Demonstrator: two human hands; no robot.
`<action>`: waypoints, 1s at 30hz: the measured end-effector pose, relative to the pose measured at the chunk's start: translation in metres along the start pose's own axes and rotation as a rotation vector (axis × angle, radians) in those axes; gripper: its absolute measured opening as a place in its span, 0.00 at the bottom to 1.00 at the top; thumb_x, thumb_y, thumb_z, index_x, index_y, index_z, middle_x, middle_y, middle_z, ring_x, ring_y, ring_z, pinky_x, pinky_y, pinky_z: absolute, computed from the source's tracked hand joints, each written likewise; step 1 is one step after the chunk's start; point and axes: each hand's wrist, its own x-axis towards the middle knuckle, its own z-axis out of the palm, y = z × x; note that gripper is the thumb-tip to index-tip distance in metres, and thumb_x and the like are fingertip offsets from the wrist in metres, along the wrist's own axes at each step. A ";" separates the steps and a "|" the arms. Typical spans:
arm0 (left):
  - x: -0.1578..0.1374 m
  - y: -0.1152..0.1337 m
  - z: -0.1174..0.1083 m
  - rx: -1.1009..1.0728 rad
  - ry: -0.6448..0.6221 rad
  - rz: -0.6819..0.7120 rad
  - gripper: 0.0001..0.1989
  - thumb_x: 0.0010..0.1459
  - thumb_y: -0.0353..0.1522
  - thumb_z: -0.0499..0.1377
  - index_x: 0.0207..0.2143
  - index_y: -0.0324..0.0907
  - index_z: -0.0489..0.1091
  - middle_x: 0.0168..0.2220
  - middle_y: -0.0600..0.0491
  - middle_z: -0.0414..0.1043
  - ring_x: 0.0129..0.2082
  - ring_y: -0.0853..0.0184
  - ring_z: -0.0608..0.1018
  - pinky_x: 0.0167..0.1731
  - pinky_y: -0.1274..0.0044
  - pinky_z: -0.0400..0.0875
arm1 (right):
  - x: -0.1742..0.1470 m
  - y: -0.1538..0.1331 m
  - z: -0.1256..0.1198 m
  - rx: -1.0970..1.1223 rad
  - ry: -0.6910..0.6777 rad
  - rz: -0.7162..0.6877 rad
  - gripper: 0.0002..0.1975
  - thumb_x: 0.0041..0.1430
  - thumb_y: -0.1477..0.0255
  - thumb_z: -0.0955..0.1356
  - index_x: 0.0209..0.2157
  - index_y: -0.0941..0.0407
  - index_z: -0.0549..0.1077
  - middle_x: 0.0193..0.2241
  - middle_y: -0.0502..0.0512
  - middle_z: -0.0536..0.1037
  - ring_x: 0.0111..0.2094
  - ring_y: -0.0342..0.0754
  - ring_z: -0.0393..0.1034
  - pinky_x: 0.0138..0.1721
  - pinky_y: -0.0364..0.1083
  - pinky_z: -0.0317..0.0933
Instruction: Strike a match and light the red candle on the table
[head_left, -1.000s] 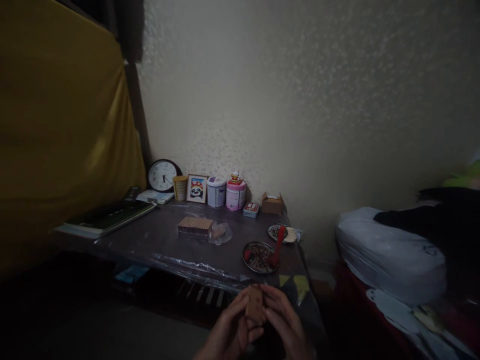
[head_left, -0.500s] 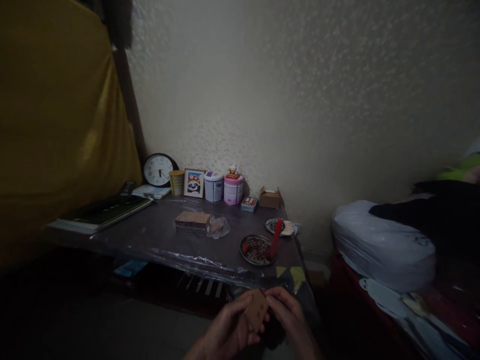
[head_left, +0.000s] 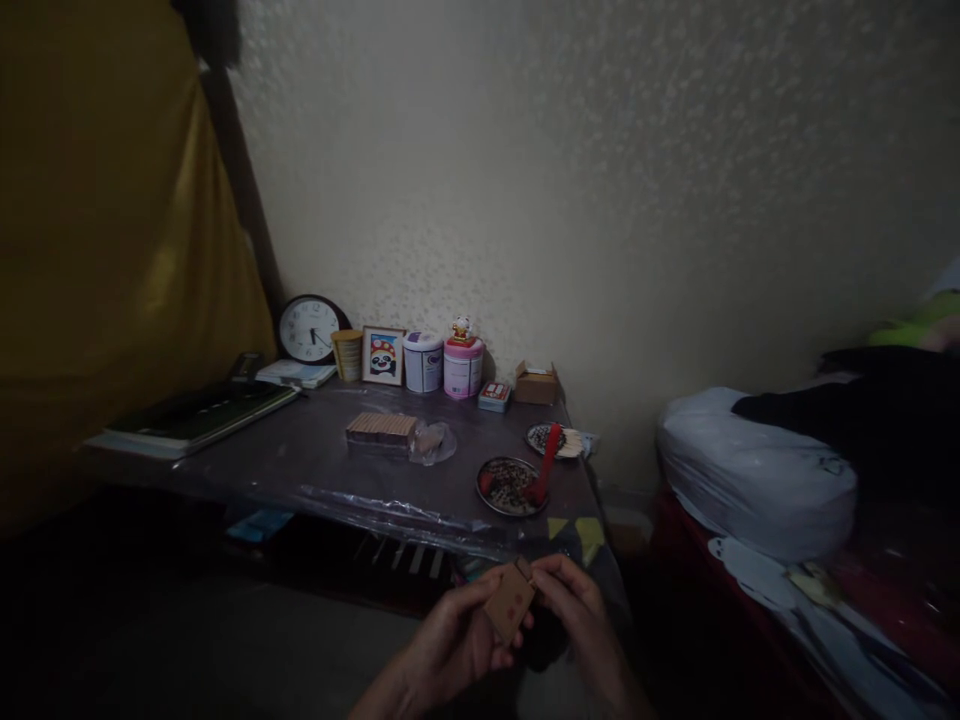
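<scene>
In front of the table's near edge, my left hand (head_left: 469, 625) grips a small brown cardboard packet (head_left: 511, 603) from the left and below. The packet is tilted and has reddish round marks on its face. My right hand (head_left: 574, 600) pinches its upper right corner, where a small flap stands up. Whether anything is inside the packet cannot be seen. Beyond the hands, a round metal plate (head_left: 499, 506) holds small dark and pale pieces, with a red spoon (head_left: 550, 458) resting in it.
A row of brown cardboard pieces (head_left: 381, 432) lies mid-table beside a clear plastic bag (head_left: 442, 443). A second plate (head_left: 534, 438) with pale sticks stands at the right. Along the wall are a clock (head_left: 309, 330), a picture frame (head_left: 383, 357), tins (head_left: 424, 365) and an open carton (head_left: 535, 385).
The view has shifted slightly, so the table sits a little higher. A flap at the packet's top now shows more plainly beside my right fingers. Both hands keep their hold.
</scene>
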 end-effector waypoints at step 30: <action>0.002 0.004 0.000 0.448 0.252 0.214 0.27 0.44 0.35 0.65 0.49 0.43 0.67 0.29 0.55 0.70 0.28 0.67 0.72 0.31 0.76 0.64 | 0.013 0.011 -0.013 -0.263 0.049 -0.045 0.16 0.44 0.56 0.70 0.23 0.55 0.74 0.20 0.48 0.72 0.25 0.46 0.66 0.28 0.43 0.60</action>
